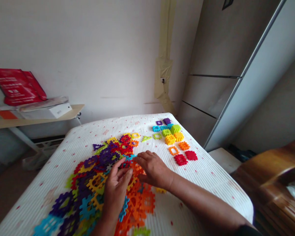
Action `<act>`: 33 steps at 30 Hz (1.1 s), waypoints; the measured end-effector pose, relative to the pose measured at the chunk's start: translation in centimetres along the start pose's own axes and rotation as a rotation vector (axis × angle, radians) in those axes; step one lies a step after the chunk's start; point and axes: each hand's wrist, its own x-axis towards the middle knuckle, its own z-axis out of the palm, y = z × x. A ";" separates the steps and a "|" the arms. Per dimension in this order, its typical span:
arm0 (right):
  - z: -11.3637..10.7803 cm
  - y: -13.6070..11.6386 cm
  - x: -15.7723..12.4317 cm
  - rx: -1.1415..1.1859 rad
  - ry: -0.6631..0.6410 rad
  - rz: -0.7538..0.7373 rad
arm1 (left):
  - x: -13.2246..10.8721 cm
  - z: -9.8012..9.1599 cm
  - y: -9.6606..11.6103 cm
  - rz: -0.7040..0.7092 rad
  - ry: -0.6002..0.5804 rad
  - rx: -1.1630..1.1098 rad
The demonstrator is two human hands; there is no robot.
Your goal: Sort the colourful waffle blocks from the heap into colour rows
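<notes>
A large heap of interlocking plastic building pieces with toothed edges, in purple (107, 155), yellow (96, 182), blue (87, 207) and orange (147, 201), covers the table's middle and near left. My left hand (118, 183) is over the heap, palm turned to the right, its thumb and fingers apart with nothing visible between them. Just to its right, my right hand (153, 168) reaches down from the right over orange pieces (137, 168). Its fingers are bent and its thumb stands apart from them. Whether its fingertips touch a piece is hard to make out.
Small colour-sorted stacks stand at the right: purple (167, 121), light green (175, 128), yellow (170, 139), orange (184, 146) and red (181, 160). The table has a white ribbed cover (201, 183). A side table (76, 109) bears a red bag (19, 87); a refrigerator (211, 91) stands right.
</notes>
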 end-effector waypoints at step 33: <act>-5.7 19.5 -7.1 -0.380 -0.481 0.454 | 0.3 -0.2 -0.6 -0.011 0.031 0.034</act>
